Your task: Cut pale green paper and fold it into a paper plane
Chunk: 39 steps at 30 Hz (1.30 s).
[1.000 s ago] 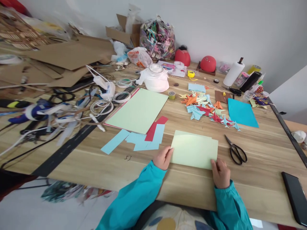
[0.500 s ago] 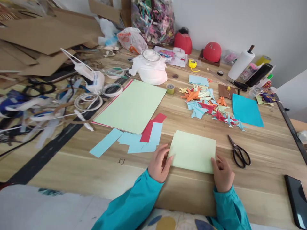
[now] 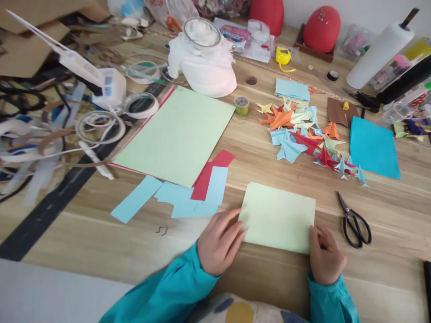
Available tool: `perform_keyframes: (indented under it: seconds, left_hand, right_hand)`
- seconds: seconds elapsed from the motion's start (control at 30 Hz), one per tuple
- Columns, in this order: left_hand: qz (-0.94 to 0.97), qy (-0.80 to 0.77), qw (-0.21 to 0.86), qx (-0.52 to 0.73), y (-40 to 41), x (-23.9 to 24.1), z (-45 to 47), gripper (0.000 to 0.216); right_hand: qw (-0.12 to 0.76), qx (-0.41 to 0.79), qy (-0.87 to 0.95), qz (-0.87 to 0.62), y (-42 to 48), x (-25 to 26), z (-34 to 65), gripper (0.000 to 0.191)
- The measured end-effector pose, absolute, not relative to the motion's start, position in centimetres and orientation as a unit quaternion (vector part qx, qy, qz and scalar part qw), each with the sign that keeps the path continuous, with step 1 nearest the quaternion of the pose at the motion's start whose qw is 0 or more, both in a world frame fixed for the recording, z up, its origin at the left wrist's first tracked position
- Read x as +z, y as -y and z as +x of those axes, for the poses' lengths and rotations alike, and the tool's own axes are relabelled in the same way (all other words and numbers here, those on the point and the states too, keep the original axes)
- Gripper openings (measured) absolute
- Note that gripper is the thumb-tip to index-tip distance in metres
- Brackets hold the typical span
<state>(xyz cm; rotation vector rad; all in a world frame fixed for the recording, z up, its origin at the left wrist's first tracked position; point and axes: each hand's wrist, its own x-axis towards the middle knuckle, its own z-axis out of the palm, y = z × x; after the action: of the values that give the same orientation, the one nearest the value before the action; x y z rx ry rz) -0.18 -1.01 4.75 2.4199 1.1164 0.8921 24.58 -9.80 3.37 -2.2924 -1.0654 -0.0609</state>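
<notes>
A folded-looking sheet of pale green paper [image 3: 279, 217] lies on the table in front of me. My left hand [image 3: 220, 242] is at its left edge, fingers stretched out and a little apart, the tips touching the paper. At the lower right corner my right hand [image 3: 326, 255] has its thumb on the edge and its fingers curled, pinching the sheet. Black-handled scissors [image 3: 356, 222] lie just right of that hand. Beyond my left hand are light blue paper strips [image 3: 136, 199] and a red strip [image 3: 202, 184], beside a larger pale green sheet [image 3: 178, 134].
Folded paper cranes [image 3: 286, 146] in several colours lie in a pile beyond the sheet, next to a bright blue paper square [image 3: 373, 146]. A thread spool [image 3: 241, 105], a yellow tape measure [image 3: 283, 56] and white cloth [image 3: 208, 72] stand farther back. Cables and tape rolls [image 3: 101, 125] clutter the left.
The view has moved closer and tilted down. My left fingers have straightened and spread at the paper's left edge. My right hand stays at the right edge, its fingers more curled.
</notes>
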Motion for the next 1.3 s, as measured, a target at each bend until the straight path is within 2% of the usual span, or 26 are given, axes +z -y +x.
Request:
perform_keyframes:
  seconds: [0.1, 0.2, 0.27, 0.5, 0.57, 0.63, 0.7, 0.8, 0.97, 1.3]
  left_hand:
    - [0.91, -0.329, 0.103, 0.232, -0.1, 5.5, 0.1, 0.023]
    - [0.948, -0.227, 0.157, 0.157, -1.9, 5.9, 0.9, 0.057]
    - [0.956, -0.154, 0.216, 0.127, -3.4, 5.7, 1.5, 0.07]
    - [0.951, -0.112, 0.266, 0.106, -6.0, 3.7, 2.0, 0.069]
    - [0.951, -0.111, 0.269, 0.108, -5.9, 3.5, 1.9, 0.068]
    - [0.949, -0.111, 0.271, 0.112, -5.8, 3.5, 1.9, 0.068]
    - [0.948, -0.114, 0.273, 0.116, -5.7, 3.5, 1.9, 0.067]
    - [0.946, -0.119, 0.276, 0.119, -5.7, 3.5, 1.9, 0.065]
    - [0.946, -0.121, 0.279, 0.112, -5.8, 3.5, 1.9, 0.063]
    - [0.932, -0.147, 0.29, 0.158, -5.4, 3.4, 1.7, 0.056]
  right_hand:
    - [0.311, -0.01, 0.396, -0.864, 10.0, 3.4, 24.5, 0.033]
    - [0.31, -0.001, 0.391, -0.867, 10.1, 3.4, 24.4, 0.032]
    - [0.308, 0.003, 0.395, -0.866, 10.1, 3.4, 24.4, 0.032]
    - [0.247, 0.04, 0.48, -0.841, 10.2, 4.6, 26.0, 0.029]
    - [0.218, 0.003, 0.525, -0.823, 9.7, 5.3, 27.3, 0.023]
    - [0.245, -0.062, 0.535, -0.806, 8.4, 5.8, 28.6, 0.019]
    - [0.285, 0.009, 0.561, -0.777, 6.6, 6.0, 29.7, 0.018]
    - [0.327, 0.035, 0.573, -0.751, 4.0, 5.4, 30.6, 0.016]
    - [0.328, 0.07, 0.585, -0.738, 2.7, 4.1, 30.9, 0.02]
    - [0.313, 0.051, 0.591, -0.741, 3.2, 4.0, 30.9, 0.021]
